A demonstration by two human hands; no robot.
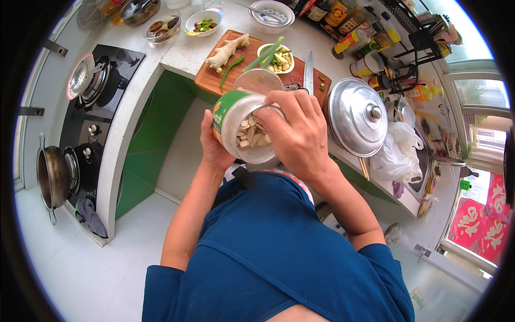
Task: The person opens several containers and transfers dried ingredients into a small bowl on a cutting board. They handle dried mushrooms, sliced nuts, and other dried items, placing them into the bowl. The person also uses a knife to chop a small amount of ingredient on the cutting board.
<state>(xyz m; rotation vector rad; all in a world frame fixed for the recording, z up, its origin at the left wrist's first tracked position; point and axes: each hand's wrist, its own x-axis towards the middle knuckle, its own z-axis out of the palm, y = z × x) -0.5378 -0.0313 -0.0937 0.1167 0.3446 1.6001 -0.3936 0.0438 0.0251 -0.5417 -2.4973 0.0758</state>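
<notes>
My left hand grips a plastic jar with a green label, tilted so its mouth faces me. Pale dried slices lie inside it. The fingers of my right hand bend over the right side of the mouth; their tips are partly hidden, so whether they pinch a slice cannot be told. Just beyond the jar is a round translucent piece, perhaps a lid or bowl. Behind, a wooden cutting board bears ginger root, a green chili, scallion pieces, a bowl of garlic cloves and a knife.
A lidded metal pot stands right of the board, near a white plastic bag and chopsticks. Small bowls line the back counter. At left is a gas stove with a wok. Sauce bottles stand back right.
</notes>
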